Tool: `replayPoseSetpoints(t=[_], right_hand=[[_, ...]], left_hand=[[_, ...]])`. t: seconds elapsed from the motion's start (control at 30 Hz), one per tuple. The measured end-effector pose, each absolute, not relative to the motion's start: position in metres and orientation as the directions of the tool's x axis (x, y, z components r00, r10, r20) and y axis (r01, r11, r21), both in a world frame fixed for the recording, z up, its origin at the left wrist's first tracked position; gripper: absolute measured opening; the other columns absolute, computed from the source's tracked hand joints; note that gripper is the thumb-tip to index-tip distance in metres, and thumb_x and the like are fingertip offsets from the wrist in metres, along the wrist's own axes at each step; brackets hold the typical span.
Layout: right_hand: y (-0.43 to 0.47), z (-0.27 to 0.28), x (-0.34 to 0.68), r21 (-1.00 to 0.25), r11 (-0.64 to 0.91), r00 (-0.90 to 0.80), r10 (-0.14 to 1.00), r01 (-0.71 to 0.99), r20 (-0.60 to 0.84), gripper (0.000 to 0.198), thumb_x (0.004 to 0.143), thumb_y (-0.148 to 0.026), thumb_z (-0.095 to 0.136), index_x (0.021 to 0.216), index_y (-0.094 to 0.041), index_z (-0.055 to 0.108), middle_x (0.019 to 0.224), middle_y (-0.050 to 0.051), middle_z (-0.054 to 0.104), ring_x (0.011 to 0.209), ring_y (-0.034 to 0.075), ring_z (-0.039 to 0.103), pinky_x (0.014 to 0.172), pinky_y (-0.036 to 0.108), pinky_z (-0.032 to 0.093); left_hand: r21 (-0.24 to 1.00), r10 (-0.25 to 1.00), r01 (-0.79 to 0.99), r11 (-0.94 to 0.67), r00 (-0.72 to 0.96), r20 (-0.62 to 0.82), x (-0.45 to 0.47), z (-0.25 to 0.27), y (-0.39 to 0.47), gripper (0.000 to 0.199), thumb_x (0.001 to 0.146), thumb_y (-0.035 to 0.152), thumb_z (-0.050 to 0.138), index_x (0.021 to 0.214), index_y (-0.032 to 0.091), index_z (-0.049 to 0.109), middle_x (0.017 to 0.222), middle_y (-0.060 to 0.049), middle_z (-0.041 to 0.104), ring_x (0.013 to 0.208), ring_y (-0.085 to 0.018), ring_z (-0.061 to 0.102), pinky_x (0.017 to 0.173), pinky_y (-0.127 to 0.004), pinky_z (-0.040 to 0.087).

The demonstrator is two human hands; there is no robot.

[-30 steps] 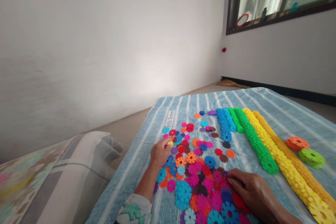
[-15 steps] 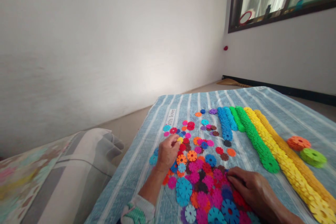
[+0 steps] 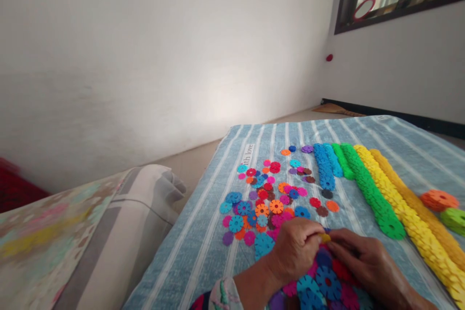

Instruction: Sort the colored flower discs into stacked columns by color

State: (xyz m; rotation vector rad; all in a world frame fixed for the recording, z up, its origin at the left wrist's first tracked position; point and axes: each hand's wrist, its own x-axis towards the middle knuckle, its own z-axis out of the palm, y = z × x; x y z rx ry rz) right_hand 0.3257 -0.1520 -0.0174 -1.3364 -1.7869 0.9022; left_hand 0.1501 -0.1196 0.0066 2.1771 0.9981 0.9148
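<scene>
My left hand (image 3: 296,244) is closed in a pinch over the pile, its fingertips meeting those of my right hand (image 3: 363,256). Between them shows a small yellow notched disc (image 3: 325,238), partly covered by the fingers; both hands grip it. Under and around the hands lies a loose pile of notched plastic discs in mixed colours, among them a large blue disc (image 3: 328,282) and an orange disc (image 3: 276,207). Part of the pile is hidden by my hands.
Overlapping rows sorted by colour lie to the right: a blue row (image 3: 324,167), a green row (image 3: 370,193) and a yellow row (image 3: 407,208). Orange discs (image 3: 438,199) and lime discs (image 3: 454,220) are stacked beyond them. A striped cloth (image 3: 203,232) covers the surface; folded bedding (image 3: 145,203) lies left.
My left hand has picked up the yellow disc from the far part of the pile and brought it right and nearer, to my right hand. The view has shifted left.
</scene>
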Motion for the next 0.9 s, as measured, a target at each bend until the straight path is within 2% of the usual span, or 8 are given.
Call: replayPoseSetpoints(t=[0.13, 0.23, 0.37, 0.43, 0.53, 0.67, 0.8, 0.9], right_hand=[[-0.152, -0.018, 0.326, -0.852, 0.23, -0.245, 0.962, 0.47, 0.124, 0.031, 0.086, -0.045, 0.05, 0.095, -0.024, 0.071, 0.09, 0.002, 0.074, 0.079, 0.019, 0.069, 0.07, 0.02, 0.053], [-0.152, -0.019, 0.329, -0.838, 0.199, -0.128, 0.98, 0.508, 0.155, 0.034, 0.086, -0.047, 0.049, 0.088, -0.022, 0.071, 0.079, 0.002, 0.073, 0.073, 0.018, 0.067, 0.065, 0.02, 0.052], [-0.148, -0.022, 0.337, -0.803, 0.122, 0.058, 0.98, 0.583, 0.19, 0.034, 0.085, -0.049, 0.049, 0.085, -0.021, 0.069, 0.071, 0.001, 0.071, 0.064, 0.017, 0.065, 0.056, 0.021, 0.049], [-0.146, -0.024, 0.34, -0.797, 0.123, 0.092, 0.972, 0.591, 0.218, 0.033, 0.084, -0.049, 0.05, 0.084, -0.022, 0.068, 0.07, 0.001, 0.071, 0.063, 0.017, 0.065, 0.055, 0.022, 0.049], [-0.143, -0.026, 0.34, -0.792, 0.154, 0.09, 0.963, 0.591, 0.254, 0.031, 0.084, -0.048, 0.051, 0.082, -0.022, 0.068, 0.069, 0.0, 0.07, 0.061, 0.016, 0.064, 0.054, 0.023, 0.047], [-0.142, -0.025, 0.339, -0.787, 0.146, 0.08, 0.967, 0.6, 0.241, 0.03, 0.085, -0.045, 0.049, 0.081, -0.022, 0.068, 0.065, -0.001, 0.069, 0.058, 0.015, 0.062, 0.053, 0.023, 0.045], [-0.141, -0.022, 0.338, -0.782, 0.147, 0.087, 0.965, 0.605, 0.248, 0.031, 0.085, -0.045, 0.049, 0.079, -0.021, 0.067, 0.061, -0.001, 0.066, 0.054, 0.014, 0.059, 0.051, 0.023, 0.042], [-0.141, -0.022, 0.337, -0.777, 0.141, 0.09, 0.965, 0.614, 0.246, 0.032, 0.085, -0.046, 0.048, 0.078, -0.021, 0.067, 0.059, -0.001, 0.065, 0.052, 0.014, 0.058, 0.05, 0.023, 0.041]], left_hand=[[0.7, 0.771, 0.398, -0.593, 0.532, 0.35, 0.151, 0.005, -0.121, 0.019, 0.077, 0.009, 0.054, 0.082, 0.018, 0.07, 0.072, -0.005, 0.069, 0.072, -0.014, 0.063, 0.068, -0.021, 0.047], [0.677, 0.755, 0.396, -0.621, 0.532, 0.382, 0.144, 0.012, -0.112, 0.02, 0.08, 0.012, 0.052, 0.084, 0.018, 0.07, 0.074, -0.004, 0.07, 0.072, -0.014, 0.063, 0.07, -0.023, 0.048], [0.675, 0.846, 0.511, -0.533, 0.351, 0.402, 0.12, 0.018, -0.082, 0.02, 0.082, 0.015, 0.05, 0.081, 0.018, 0.07, 0.08, -0.005, 0.071, 0.076, -0.014, 0.064, 0.074, -0.025, 0.049], [0.643, 0.856, 0.565, -0.517, 0.324, 0.403, 0.108, 0.015, -0.067, 0.019, 0.08, 0.014, 0.051, 0.084, 0.018, 0.069, 0.082, -0.004, 0.071, 0.079, -0.015, 0.064, 0.077, -0.026, 0.049], [0.566, 0.831, 0.611, -0.554, 0.37, 0.415, 0.095, 0.004, -0.052, 0.017, 0.076, 0.012, 0.056, 0.085, 0.018, 0.069, 0.088, -0.006, 0.071, 0.086, -0.017, 0.064, 0.081, -0.03, 0.049], [0.459, 0.778, 0.63, -0.626, 0.467, 0.421, 0.091, -0.004, -0.045, 0.013, 0.076, 0.011, 0.055, 0.077, 0.018, 0.066, 0.092, -0.007, 0.069, 0.09, -0.018, 0.062, 0.085, -0.032, 0.049], [0.367, 0.795, 0.723, -0.586, 0.422, 0.437, 0.087, -0.007, -0.042, 0.018, 0.079, 0.009, 0.05, 0.072, 0.018, 0.064, 0.087, -0.007, 0.067, 0.088, -0.02, 0.061, 0.083, -0.034, 0.049], [0.358, 0.801, 0.754, -0.551, 0.357, 0.481, 0.079, -0.011, -0.036, 0.02, 0.078, 0.006, 0.048, 0.079, 0.016, 0.065, 0.091, -0.008, 0.068, 0.091, -0.02, 0.061, 0.084, -0.035, 0.049]])
